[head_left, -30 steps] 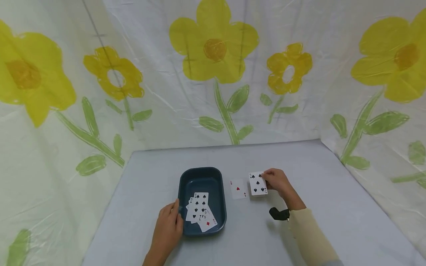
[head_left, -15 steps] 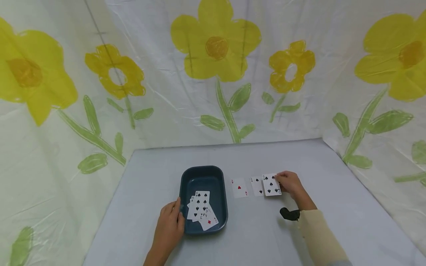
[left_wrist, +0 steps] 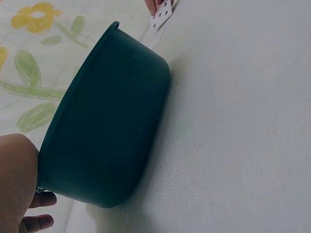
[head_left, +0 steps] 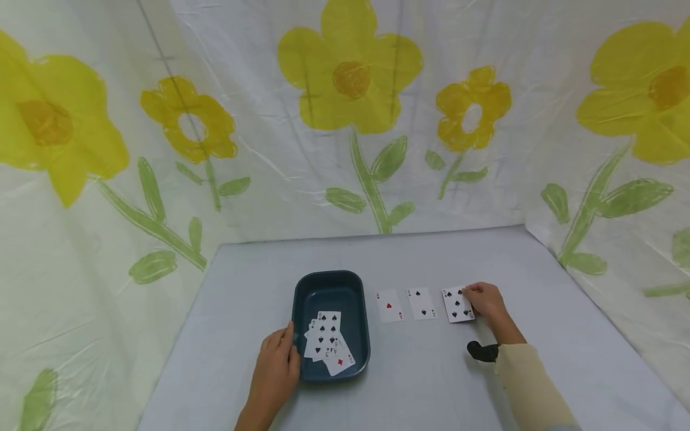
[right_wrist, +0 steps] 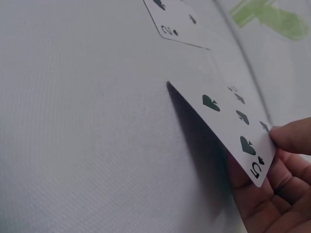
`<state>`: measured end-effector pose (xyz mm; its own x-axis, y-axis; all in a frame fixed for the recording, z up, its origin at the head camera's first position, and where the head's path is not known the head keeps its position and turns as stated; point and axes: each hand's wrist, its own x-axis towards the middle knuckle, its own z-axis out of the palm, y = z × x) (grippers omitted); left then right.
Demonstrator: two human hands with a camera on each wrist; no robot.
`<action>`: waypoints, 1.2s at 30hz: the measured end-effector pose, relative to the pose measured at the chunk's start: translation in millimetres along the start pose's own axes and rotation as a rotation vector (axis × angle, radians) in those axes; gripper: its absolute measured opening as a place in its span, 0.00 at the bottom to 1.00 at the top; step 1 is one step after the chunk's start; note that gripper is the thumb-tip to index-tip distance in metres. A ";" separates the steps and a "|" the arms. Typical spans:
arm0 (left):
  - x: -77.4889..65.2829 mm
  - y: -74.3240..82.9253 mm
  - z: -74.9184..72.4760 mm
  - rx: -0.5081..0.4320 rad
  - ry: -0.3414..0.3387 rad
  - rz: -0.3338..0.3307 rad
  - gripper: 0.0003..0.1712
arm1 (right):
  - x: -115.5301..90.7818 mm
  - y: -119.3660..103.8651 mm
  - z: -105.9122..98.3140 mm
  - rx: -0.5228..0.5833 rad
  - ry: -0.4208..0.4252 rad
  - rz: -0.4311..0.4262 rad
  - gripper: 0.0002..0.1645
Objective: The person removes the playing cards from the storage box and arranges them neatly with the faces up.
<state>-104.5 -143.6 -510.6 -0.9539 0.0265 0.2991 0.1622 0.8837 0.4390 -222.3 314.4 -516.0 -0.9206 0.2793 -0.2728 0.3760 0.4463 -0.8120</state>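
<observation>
My right hand pinches a five of spades by its right edge. In the right wrist view the thumb is on the face of the card and the fingers are under it; it slants, with shadow beneath. To its left a two of spades and an ace of hearts lie face up in a row. My left hand holds the left rim of a dark teal tub, its fingertips curled by the outer wall in the left wrist view. Several overlapping playing cards lie inside the tub.
A pale cloth covers the table. White sheeting painted with yellow flowers hangs behind it and along both sides. A dark curved piece sticks out at my right wrist, beside the sleeve.
My right hand has moved right with the five of spades, uncovering the two of spades, now left beside the ace. My left hand stays at the tub.
</observation>
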 end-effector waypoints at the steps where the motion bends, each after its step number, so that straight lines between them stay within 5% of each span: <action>1: -0.4 -0.3 0.0 -0.001 0.002 0.000 0.29 | 0.2 0.6 0.0 -0.004 0.003 -0.001 0.22; 36: -0.4 0.6 0.8 -0.003 0.011 0.011 0.29 | 8.8 -6.2 -2.5 -0.055 0.017 -0.048 0.22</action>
<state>-104.2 -142.7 -511.1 -0.9492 0.0310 0.3133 0.1735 0.8820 0.4382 -232.5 316.3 -512.1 -0.9361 0.2706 -0.2246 0.3367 0.5054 -0.7945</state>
